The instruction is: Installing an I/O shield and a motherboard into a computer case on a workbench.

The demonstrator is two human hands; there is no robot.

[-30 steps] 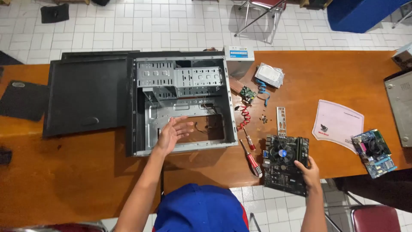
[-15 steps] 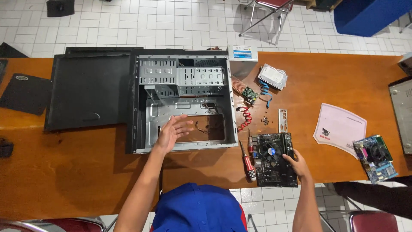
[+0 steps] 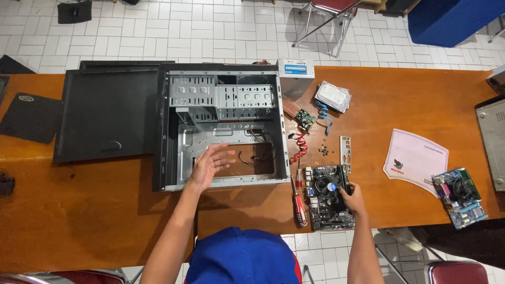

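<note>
1. On the orange-brown wooden table [image 3: 415,100] lies an open computer case [image 3: 223,129], flat on its side, its bare metal interior facing up.
2. The left hand [image 3: 208,165] hovers over the lower part of that interior, palm open and fingers spread, gripping nothing; whether it touches the metal floor is hard to tell from above.
3. The right hand [image 3: 353,199] rests on the right edge of a black motherboard [image 3: 329,197], fingers curled over the rim and holding it.
4. The motherboard lies flat near the front edge of the table, just right of the case, with a round cooler fan at its middle.
5. A red-handled screwdriver [image 3: 299,202] lies just left of the board, between it and the case.
6. Behind the board stands a silver port shield [image 3: 345,152], with small screws [image 3: 324,151] scattered beside it.
7. A red cable [image 3: 300,146] and a blue cable [image 3: 322,115] curl near a small green card [image 3: 304,118].
8. A hard drive in a clear bag [image 3: 332,96] sits further back.
9. A black side panel [image 3: 108,115] lies left of the case, touching it.
10. To the right, well apart, lie a pale mouse pad [image 3: 415,158] and a second, blue motherboard [image 3: 460,197].
11. A blue cap [image 3: 242,257] fills the bottom of the view.
</note>
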